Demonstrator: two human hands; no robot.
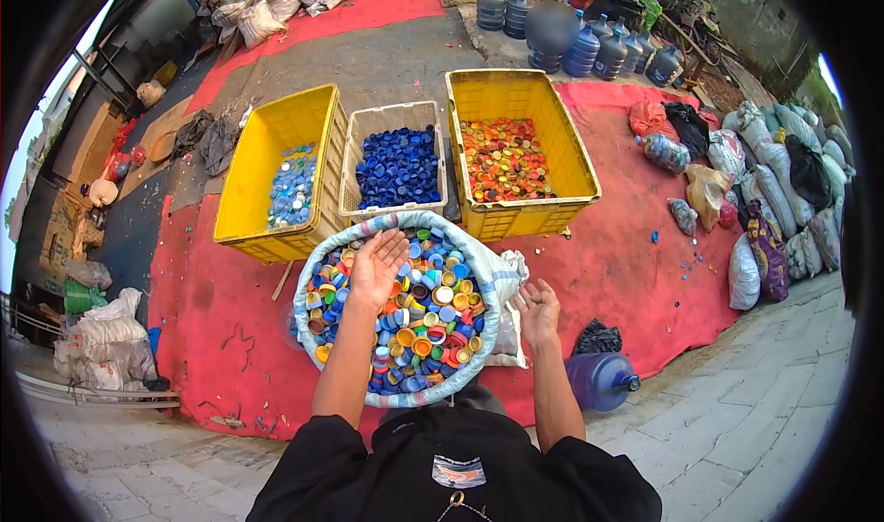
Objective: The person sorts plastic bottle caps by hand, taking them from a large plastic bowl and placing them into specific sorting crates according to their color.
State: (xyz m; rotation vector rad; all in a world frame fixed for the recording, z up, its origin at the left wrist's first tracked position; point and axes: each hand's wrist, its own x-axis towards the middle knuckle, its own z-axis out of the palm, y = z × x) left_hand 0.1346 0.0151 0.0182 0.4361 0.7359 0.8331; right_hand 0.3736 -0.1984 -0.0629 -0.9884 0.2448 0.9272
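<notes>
My left hand (376, 266) is palm up over the open sack (488, 292) of mixed bottle caps (428, 324), with its fingers extended and nothing in it. To the right of the sack, my right hand (538, 312) is also palm up, empty, its fingers apart and slightly curled. Beyond the sack stand three crates: a yellow one (241, 200) with light blue and pale caps, a white one (394, 115) with dark blue caps, and another yellow one (529, 218) with orange, red and yellow caps.
A large blue water jug (599, 381) lies at the right on the red ground sheet (645, 227), near a black plastic bag (599, 338). Several upright jugs (582, 52) stand at the back. Filled sacks (778, 172) line the right side; more bags (109, 342) lie at left.
</notes>
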